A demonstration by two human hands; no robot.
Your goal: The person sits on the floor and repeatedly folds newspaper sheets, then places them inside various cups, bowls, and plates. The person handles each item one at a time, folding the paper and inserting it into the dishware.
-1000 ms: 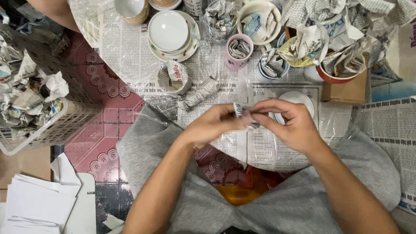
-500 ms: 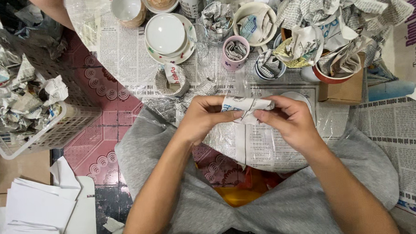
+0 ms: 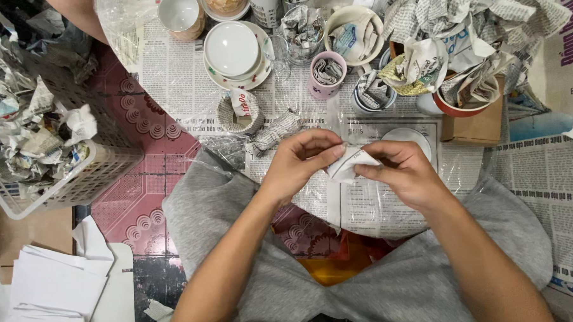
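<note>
A small folded piece of white paper (image 3: pixel 353 164) sits between the two hands, just above the person's lap. The left hand (image 3: pixel 299 162) pinches its left edge with thumb and fingers. The right hand (image 3: pixel 404 173) pinches its right edge the same way. Both hands are curled and close together, almost touching. Under them lies a big sheet of newspaper (image 3: pixel 364 206) that hangs over the grey knees. A white plate (image 3: pixel 413 139) peeks out just behind the right hand. Further up the floor stand a pink cup (image 3: pixel 327 75) stuffed with paper, a stack of white dishes (image 3: pixel 233 52) and a red bowl (image 3: pixel 459 101) full of crumpled paper. A white basket (image 3: pixel 65 181) of scrunched newspaper sits well off to the left.
</note>
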